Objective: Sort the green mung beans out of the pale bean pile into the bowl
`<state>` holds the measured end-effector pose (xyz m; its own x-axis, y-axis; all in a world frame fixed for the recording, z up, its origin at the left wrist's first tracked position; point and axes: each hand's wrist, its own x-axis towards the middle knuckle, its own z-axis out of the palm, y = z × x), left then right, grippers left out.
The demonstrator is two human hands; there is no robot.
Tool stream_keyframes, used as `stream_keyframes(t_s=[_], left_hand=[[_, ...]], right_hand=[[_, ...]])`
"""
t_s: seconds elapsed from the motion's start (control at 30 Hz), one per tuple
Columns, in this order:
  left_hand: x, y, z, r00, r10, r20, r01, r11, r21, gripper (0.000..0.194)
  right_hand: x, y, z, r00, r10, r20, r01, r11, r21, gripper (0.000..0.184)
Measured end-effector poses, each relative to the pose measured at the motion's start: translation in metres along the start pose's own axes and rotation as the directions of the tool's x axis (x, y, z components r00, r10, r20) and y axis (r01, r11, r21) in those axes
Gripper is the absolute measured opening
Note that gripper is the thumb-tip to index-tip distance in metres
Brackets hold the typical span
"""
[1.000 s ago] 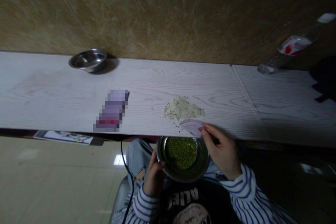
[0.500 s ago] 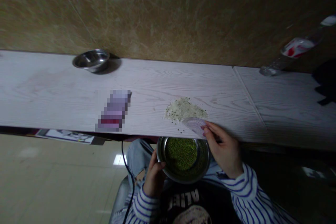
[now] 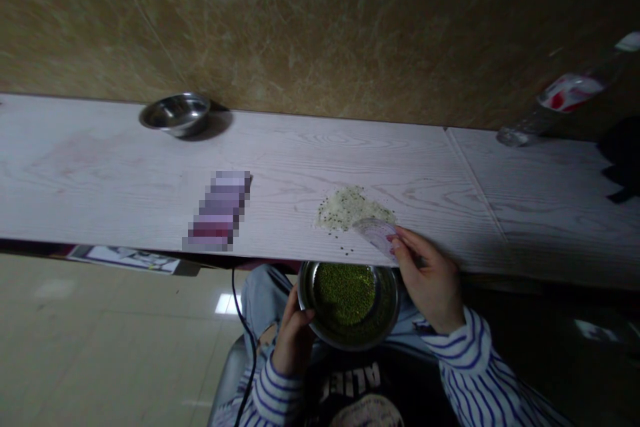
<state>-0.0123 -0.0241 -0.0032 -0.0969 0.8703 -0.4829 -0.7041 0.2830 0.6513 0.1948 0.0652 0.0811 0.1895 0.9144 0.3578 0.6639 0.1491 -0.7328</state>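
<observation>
I have the right hand (image 3: 431, 280), fingertips nearly together, pinching a translucent semicircular plastic protractor (image 3: 378, 235) at a white, green-flecked grain heap (image 3: 346, 207) near the white wood-grain bench (image 3: 280, 167)'s front edge, the left hand (image 3: 295, 340) half-curled on a round steel bowl (image 3: 389, 298) of small green beans (image 3: 345, 293) below.

Long narrow counter (image 3: 280, 160), whitish, wood-grain pattern, crossed by a pale seam (image 3: 473, 177) right of middle. Shiny metal bowl (image 3: 175, 117) at the back edge, left. Flat slab (image 3: 219, 210), blurred out, lies aslant nearer the front. Low heap of pale grains (image 3: 345, 208) near centre, dark specks through it; loose specks (image 3: 347, 253) toward the front edge. Far right: clear bottle (image 3: 570, 93), white cap; black object (image 3: 623, 157), unclear.
</observation>
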Motion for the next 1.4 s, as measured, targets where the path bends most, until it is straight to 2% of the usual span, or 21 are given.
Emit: stream_keyframes(t_s=[0.3, 0.8, 1.4], left_hand=[[-0.0008, 0.0021, -0.0008, 1.0, -0.004, -0.008, 0.004, 1.0, -0.012, 0.047], [-0.0018, 0.0032, 0.0021, 1.0, -0.003, 0.014, 0.004, 1.0, -0.017, 0.045], [-0.002, 0.0029, 0.0026, 1.0, 0.014, 0.015, -0.013, 0.999, -0.041, 0.047]], right_hand=[[0.002, -0.0063, 0.0061, 0.998, -0.034, 0.059, 0.033, 0.999, 0.014, 0.029], [0.001, -0.0036, 0.0023, 0.999, -0.03, 0.025, 0.03, 0.999, -0.017, 0.028], [-0.0004, -0.0059, 0.0023, 0.992, -0.08, 0.094, 0.079, 0.997, 0.017, 0.026]])
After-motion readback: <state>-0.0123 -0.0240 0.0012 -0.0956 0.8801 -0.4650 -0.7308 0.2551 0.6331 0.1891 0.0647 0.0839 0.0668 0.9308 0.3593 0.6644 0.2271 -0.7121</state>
